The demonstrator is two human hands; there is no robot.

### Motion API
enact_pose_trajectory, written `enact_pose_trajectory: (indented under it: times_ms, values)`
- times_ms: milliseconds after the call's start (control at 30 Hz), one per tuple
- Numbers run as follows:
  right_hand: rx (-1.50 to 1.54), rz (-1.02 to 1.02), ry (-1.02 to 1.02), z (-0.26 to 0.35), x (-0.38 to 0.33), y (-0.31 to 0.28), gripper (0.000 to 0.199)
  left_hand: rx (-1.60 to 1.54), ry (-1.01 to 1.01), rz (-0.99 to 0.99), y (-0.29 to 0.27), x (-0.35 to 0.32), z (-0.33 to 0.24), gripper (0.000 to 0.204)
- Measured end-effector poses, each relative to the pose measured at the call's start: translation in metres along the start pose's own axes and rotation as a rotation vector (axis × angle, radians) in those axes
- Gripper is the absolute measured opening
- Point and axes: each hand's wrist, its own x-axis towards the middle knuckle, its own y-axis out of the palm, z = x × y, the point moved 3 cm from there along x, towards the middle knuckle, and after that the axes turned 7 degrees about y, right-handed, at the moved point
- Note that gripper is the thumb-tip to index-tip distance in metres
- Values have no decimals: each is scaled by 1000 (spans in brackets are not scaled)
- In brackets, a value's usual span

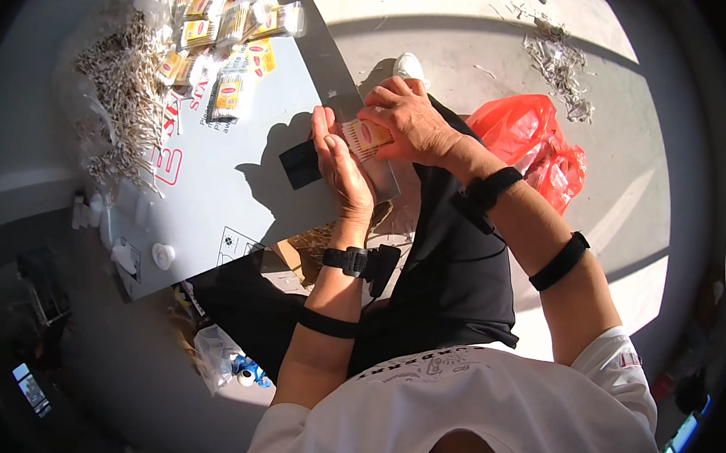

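Observation:
Above the table's near right edge, my right hand grips a small clear pack of cotton swabs with a yellow and red label. Its fingers wrap the pack's far and right sides. My left hand is held up at the pack's left end, fingers stretched out and pointing away from me; its palm side seems to touch the pack. Beneath my left hand, a dark flat rectangle lies on the grey tabletop. More filled packs of swabs are piled on the table at the far left.
A large heap of loose cotton swabs in clear plastic covers the table's left side. A small white round piece sits near its front corner. To the right, a red plastic bag is on the floor; scattered swabs lie beyond it.

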Motion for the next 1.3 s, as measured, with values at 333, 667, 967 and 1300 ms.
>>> enact_pose_trajectory:
  times_ms: [333,667,967,1300]
  values:
    - [18,28,-22,0,3,-1,58,-36,-4,-26,4,-1,0,76]
    - [28,29,-31,0,4,-2,57,-63,-4,-34,10,-2,0,71]
    - [27,1,-43,1,3,-1,55,-69,59,-98,6,10,3,71]
    - [50,-14,-84,0,6,1,50,-193,3,-93,12,10,5,72]
